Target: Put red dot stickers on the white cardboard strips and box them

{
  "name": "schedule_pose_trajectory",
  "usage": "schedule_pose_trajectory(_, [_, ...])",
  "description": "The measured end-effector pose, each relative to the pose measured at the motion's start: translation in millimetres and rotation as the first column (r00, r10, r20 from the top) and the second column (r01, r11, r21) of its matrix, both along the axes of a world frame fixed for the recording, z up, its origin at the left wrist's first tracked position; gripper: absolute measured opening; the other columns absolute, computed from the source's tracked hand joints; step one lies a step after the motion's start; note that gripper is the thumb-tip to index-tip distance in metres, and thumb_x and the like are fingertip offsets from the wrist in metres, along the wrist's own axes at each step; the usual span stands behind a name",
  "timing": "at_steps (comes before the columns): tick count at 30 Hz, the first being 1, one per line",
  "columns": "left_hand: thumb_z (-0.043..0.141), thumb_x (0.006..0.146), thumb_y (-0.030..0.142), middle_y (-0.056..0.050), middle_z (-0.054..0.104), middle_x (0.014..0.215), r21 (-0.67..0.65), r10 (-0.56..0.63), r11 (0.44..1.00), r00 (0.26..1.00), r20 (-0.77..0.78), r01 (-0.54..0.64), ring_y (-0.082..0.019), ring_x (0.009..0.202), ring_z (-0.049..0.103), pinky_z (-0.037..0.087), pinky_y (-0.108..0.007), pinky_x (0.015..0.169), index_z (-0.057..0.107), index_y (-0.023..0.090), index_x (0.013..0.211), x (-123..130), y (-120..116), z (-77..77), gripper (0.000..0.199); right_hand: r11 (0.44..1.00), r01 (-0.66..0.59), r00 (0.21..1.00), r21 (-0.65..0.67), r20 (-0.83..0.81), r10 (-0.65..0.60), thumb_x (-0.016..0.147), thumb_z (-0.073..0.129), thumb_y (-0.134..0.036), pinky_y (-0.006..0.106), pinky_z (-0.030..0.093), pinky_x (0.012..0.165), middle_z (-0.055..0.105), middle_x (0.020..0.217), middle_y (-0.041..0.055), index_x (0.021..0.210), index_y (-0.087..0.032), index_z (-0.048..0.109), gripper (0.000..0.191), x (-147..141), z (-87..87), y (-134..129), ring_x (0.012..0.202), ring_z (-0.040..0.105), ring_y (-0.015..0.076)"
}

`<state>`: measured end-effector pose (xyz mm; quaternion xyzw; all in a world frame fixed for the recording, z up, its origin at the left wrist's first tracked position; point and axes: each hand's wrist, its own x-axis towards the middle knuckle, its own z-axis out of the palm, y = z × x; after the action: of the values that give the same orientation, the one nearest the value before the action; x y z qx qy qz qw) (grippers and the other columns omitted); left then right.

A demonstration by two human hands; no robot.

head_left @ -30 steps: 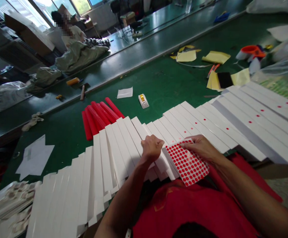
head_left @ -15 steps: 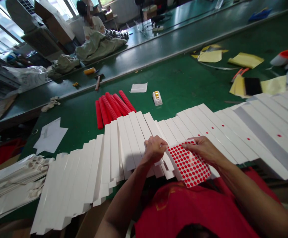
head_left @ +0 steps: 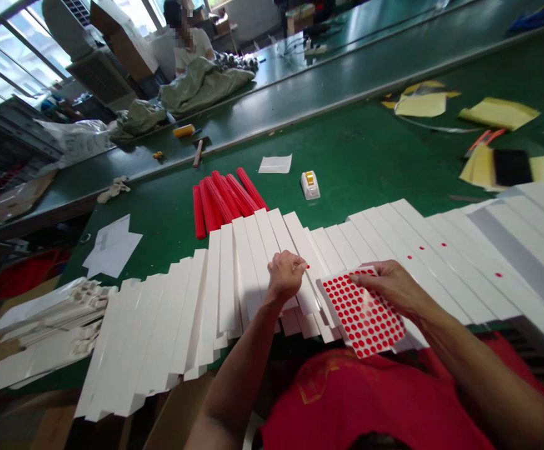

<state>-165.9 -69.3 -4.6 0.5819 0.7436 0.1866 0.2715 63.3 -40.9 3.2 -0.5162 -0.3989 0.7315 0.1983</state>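
Observation:
My left hand is pinched shut above the fanned white strips, and a tiny red dot shows at its fingertips. My right hand grips the edge of a sheet of round red dot stickers, which it holds just above the strips. Several strips at the right carry a single red dot each. The sheet's lower edge overlaps my red shirt.
Red plastic rods and a small white-and-yellow tape dispenser lie on the green table beyond the strips. Yellow backing paper lies to the right. A seated person is at the far bench.
My left hand has drawn away from the sticker sheet, leaving a gap, with the red dot at its fingertips. The whole view has shifted right as my head turned.

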Motion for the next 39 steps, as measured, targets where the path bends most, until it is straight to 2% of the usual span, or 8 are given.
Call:
schedule_pose_trajectory(6, [0.054,0.084,0.028,-0.004,0.065,0.098,0.004,0.133,0.991,0.983,-0.125,-0.133,-0.024,0.103,0.050,0.037,-0.039,0.086,0.069,0.022,0.078,-22.1,18.8,-9.9,0.018,0.999,-0.043,0.999,0.007,0.013,0.043,0.061,0.082,-0.051,0.023,0.037,0.041,0.062,0.052,0.0044,0.066,-0.014,0.067,0.041,-0.6,-7.1,0.8,0.042,0.053,0.0141])
schedule_pose_trajectory(9, [0.053,0.085,0.028,-0.005,0.065,0.100,0.003,0.109,0.994,0.985,-0.131,-0.109,-0.024,0.104,0.050,0.036,-0.039,0.088,0.070,0.022,0.079,-19.8,26.2,-11.7,0.019,0.998,-0.061,0.998,0.020,0.036,0.060,0.062,0.081,-0.053,0.023,0.037,0.041,0.062,0.052,0.0045,0.065,-0.014,0.067,0.042,-0.2,-9.0,1.4,0.042,0.053,0.0136])
schedule_pose_trajectory(14, [0.052,0.086,0.026,-0.005,0.064,0.098,-0.001,0.004,1.000,0.991,-0.136,-0.004,-0.025,0.102,0.049,0.035,-0.043,0.088,0.070,0.023,0.079,-3.7,33.2,-20.4,0.020,0.998,-0.057,0.998,0.008,0.009,0.057,0.064,0.082,-0.049,0.023,0.038,0.041,0.063,0.054,0.0043,0.067,-0.014,0.069,0.037,4.2,-10.9,1.1,0.043,0.053,0.0143])
schedule_pose_trajectory(19, [0.053,0.086,0.026,-0.007,0.062,0.099,-0.014,0.000,1.000,0.986,-0.165,-0.003,-0.026,0.103,0.048,0.035,-0.044,0.087,0.070,0.022,0.079,6.1,35.2,-29.3,0.019,0.999,-0.020,1.000,-0.027,-0.024,0.019,0.061,0.084,-0.048,0.025,0.041,0.043,0.065,0.056,0.0053,0.067,-0.015,0.070,0.037,10.1,-10.9,1.0,0.045,0.056,0.0158])
schedule_pose_trajectory(25, [0.050,0.088,0.027,-0.008,0.061,0.099,0.006,-0.023,1.000,0.975,-0.220,0.025,-0.027,0.101,0.047,0.034,-0.044,0.085,0.071,0.022,0.081,10.2,36.7,-28.8,0.022,0.999,-0.009,1.000,-0.036,-0.030,0.008,0.059,0.085,-0.049,0.025,0.043,0.045,0.066,0.057,0.0063,0.065,-0.015,0.068,0.039,15.6,-7.6,-0.5,0.047,0.058,0.0169])
schedule_pose_trajectory(33, [0.052,0.089,0.030,-0.007,0.061,0.098,0.037,-0.003,0.999,0.955,-0.297,0.015,-0.026,0.103,0.046,0.032,-0.042,0.085,0.069,0.021,0.081,17.2,34.2,-30.8,0.021,0.999,0.005,0.999,-0.039,-0.051,-0.007,0.059,0.085,-0.048,0.024,0.044,0.044,0.066,0.057,0.0059,0.065,-0.015,0.069,0.037,16.4,-7.2,0.4,0.046,0.057,0.0161])
schedule_pose_trajectory(36, [0.057,0.088,0.034,-0.006,0.061,0.100,0.078,0.025,0.997,0.953,-0.300,-0.002,-0.025,0.103,0.046,0.031,-0.041,0.086,0.066,0.021,0.088,17.4,31.7,-33.5,0.015,0.998,0.011,0.997,-0.062,-0.073,-0.015,0.056,0.088,-0.044,0.023,0.043,0.042,0.066,0.057,0.0067,0.064,-0.015,0.069,0.035,15.0,-5.1,1.2,0.045,0.057,0.0157])
schedule_pose_trajectory(39, [0.066,0.082,0.042,-0.006,0.061,0.103,0.085,0.081,0.995,0.954,-0.289,-0.059,-0.024,0.106,0.047,0.031,-0.040,0.088,0.062,0.020,0.097,13.0,30.1,-31.8,0.027,0.998,0.018,0.997,-0.068,-0.074,-0.024,0.056,0.088,-0.044,0.024,0.045,0.043,0.067,0.058,0.0078,0.065,-0.015,0.071,0.035,14.9,-4.8,2.7,0.046,0.059,0.0171])
